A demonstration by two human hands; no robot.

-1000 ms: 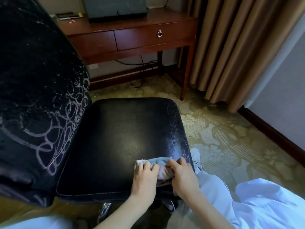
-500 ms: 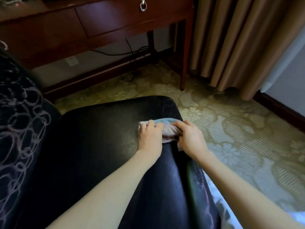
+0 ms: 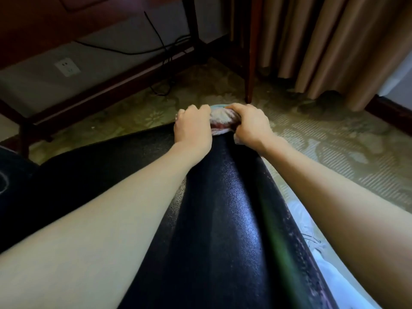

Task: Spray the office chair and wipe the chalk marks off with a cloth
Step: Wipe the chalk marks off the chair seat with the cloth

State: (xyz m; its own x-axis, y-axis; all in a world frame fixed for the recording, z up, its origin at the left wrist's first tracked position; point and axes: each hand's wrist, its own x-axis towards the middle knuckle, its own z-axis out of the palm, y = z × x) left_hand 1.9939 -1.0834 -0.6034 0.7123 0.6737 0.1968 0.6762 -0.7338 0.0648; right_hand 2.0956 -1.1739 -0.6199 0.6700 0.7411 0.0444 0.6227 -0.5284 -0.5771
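The black leather seat of the office chair point(image 3: 223, 208) fills the lower middle of the head view. A bunched pale cloth point(image 3: 219, 118) with blue and red patches lies at the seat's far front corner. My left hand point(image 3: 192, 128) grips its left side with curled fingers. My right hand point(image 3: 249, 126) grips its right side. Both arms stretch forward over the seat. A sliver of the chalk-marked backrest point(image 3: 3, 181) shows at the left edge. No spray bottle is in view.
A dark wooden desk leg point(image 3: 250, 63) stands just beyond the cloth, with a lower rail point(image 3: 100, 94) and black cables point(image 3: 160, 47) under the desk. Beige curtains point(image 3: 323, 41) hang at the right. Patterned carpet point(image 3: 334, 141) surrounds the chair. A wall socket point(image 3: 66, 66) sits at left.
Both hands slid the cloth forward along the seat from its near edge to its far front corner. My head leaned forward and down, so the backrest has nearly left the view.
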